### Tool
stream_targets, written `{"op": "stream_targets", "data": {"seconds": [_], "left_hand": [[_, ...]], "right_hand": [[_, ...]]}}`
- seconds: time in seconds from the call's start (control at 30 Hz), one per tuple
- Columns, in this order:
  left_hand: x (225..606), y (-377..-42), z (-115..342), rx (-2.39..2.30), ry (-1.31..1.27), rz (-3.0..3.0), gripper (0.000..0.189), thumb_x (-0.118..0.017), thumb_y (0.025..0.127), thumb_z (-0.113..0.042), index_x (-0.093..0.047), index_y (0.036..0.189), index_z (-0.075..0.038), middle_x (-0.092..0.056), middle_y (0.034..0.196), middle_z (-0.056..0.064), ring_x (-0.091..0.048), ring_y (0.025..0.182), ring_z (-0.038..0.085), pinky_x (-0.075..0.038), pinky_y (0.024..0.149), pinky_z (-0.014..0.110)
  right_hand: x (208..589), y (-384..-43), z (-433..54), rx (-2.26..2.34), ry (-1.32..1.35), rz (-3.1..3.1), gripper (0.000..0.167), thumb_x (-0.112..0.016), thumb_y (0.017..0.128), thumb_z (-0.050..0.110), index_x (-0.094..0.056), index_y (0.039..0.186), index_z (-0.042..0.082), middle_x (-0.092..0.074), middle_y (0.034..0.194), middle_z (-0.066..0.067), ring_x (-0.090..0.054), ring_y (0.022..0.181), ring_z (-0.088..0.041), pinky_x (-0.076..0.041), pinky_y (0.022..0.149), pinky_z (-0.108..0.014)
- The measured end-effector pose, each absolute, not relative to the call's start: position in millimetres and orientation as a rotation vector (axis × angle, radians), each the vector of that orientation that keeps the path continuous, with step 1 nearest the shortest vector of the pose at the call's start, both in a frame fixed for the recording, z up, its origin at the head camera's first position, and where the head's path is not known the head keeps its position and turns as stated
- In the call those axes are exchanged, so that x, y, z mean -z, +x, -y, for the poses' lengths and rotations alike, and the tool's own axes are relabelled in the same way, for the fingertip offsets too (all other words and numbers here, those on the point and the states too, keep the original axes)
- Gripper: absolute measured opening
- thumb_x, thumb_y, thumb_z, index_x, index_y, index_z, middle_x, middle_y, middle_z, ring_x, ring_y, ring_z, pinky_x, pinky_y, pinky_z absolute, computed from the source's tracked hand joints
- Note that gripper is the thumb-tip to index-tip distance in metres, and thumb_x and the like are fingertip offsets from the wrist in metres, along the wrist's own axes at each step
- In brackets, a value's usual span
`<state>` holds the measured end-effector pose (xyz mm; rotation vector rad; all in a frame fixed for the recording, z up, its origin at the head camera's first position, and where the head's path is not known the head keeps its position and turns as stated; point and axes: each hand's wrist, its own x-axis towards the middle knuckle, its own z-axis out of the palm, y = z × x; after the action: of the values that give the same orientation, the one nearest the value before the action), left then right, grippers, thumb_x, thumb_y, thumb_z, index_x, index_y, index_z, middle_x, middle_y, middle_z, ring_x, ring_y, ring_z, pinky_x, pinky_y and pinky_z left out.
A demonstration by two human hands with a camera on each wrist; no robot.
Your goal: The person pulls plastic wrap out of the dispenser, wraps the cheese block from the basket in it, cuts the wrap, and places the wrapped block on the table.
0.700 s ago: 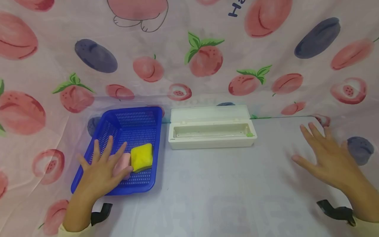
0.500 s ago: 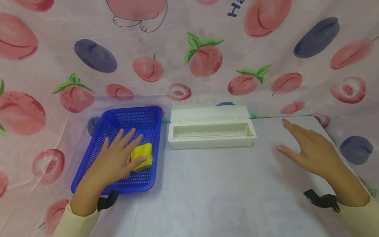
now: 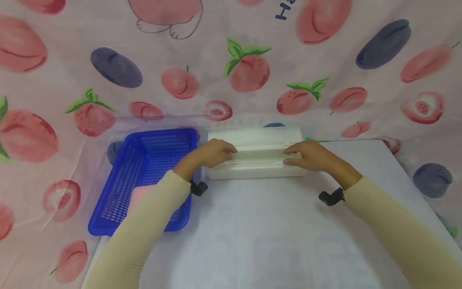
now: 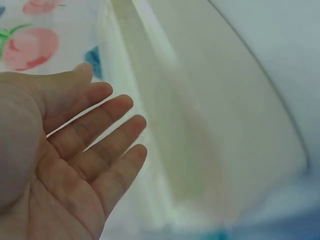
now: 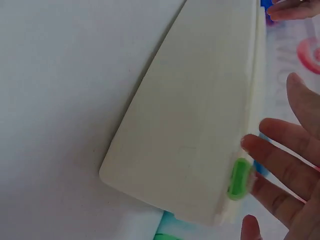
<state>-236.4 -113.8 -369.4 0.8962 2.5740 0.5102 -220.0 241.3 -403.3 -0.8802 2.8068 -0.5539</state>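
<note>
A long white box (image 3: 256, 171) with a green slider (image 5: 240, 179) near one end looks like a cling film dispenser. Its lid (image 3: 254, 136) is tipped back, leaving the hollow inside uncovered. My left hand (image 3: 216, 152) is over the box's left end, fingers loosely extended toward the middle. At the other end my right hand (image 3: 308, 155) reaches in from the right, fingers spread and slightly bent. Nothing shows within either hand. In the right wrist view, fingertips (image 5: 248, 141) lie right at the box edge by the slider.
A blue mesh basket (image 3: 97, 228) stands left of the box, partly under my left sleeve (image 3: 144, 233). A pink folded pad (image 3: 137, 196) lies in it. Behind the white table (image 3: 267, 241) hangs a fruit-printed cloth (image 3: 252, 24).
My left hand has moved from over the basket to the box's left end, and my right hand has come in leftward to its right end. The sleeve now hides the yellow pad.
</note>
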Motion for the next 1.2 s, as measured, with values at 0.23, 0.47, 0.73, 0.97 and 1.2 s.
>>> {"op": "stream_targets", "data": {"seconds": [0.23,0.47,0.73,0.97,1.2], "left_hand": [[405,-253,85,-0.535,0.799,-2.533,0.036,-0.052,0.107,-0.025,-0.065,0.136,-0.009,-0.065,0.141,0.007,-0.053,0.139,0.027,-0.037,0.120,0.041],[417,-256,79,-0.553,0.744,-2.501,0.031,-0.059,0.104,-0.032,-0.074,0.126,-0.015,-0.074,0.120,0.000,-0.062,0.117,0.019,-0.048,0.108,0.037],[424,-258,78,-0.612,0.714,-2.537,0.032,-0.064,0.101,-0.036,-0.074,0.126,-0.018,-0.075,0.118,-0.002,-0.063,0.115,0.018,-0.049,0.105,0.038],[425,-256,76,-0.694,0.619,-2.617,0.026,-0.074,0.094,-0.028,-0.078,0.118,-0.018,-0.078,0.111,0.000,-0.068,0.109,0.019,-0.054,0.099,0.036],[424,-256,75,-0.419,0.716,-2.727,0.010,-0.072,0.096,-0.018,-0.077,0.102,-0.013,-0.074,0.101,0.002,-0.064,0.099,0.019,-0.053,0.093,0.034]], "right_hand": [[411,-240,-233,0.582,-0.870,-2.685,0.024,-0.071,0.096,0.032,-0.081,0.107,0.013,-0.079,0.099,-0.001,-0.073,0.094,-0.020,-0.058,0.085,-0.046],[417,-245,-234,0.680,-0.869,-2.669,0.015,-0.075,0.094,0.029,-0.083,0.092,0.016,-0.076,0.082,0.006,-0.064,0.076,-0.010,-0.052,0.068,-0.031],[425,-246,-233,0.714,-0.752,-2.724,0.017,-0.070,0.097,0.022,-0.077,0.084,0.015,-0.061,0.067,0.005,-0.047,0.063,-0.012,-0.039,0.058,-0.027],[427,-241,-231,0.839,-0.653,-2.758,0.020,-0.059,0.104,0.019,-0.071,0.092,0.008,-0.074,0.081,-0.003,-0.062,0.071,-0.015,-0.044,0.060,-0.030],[430,-238,-227,0.851,-0.694,-2.828,0.021,-0.051,0.108,0.023,-0.061,0.099,0.007,-0.069,0.079,-0.003,-0.064,0.075,-0.016,-0.047,0.068,-0.034]]}}
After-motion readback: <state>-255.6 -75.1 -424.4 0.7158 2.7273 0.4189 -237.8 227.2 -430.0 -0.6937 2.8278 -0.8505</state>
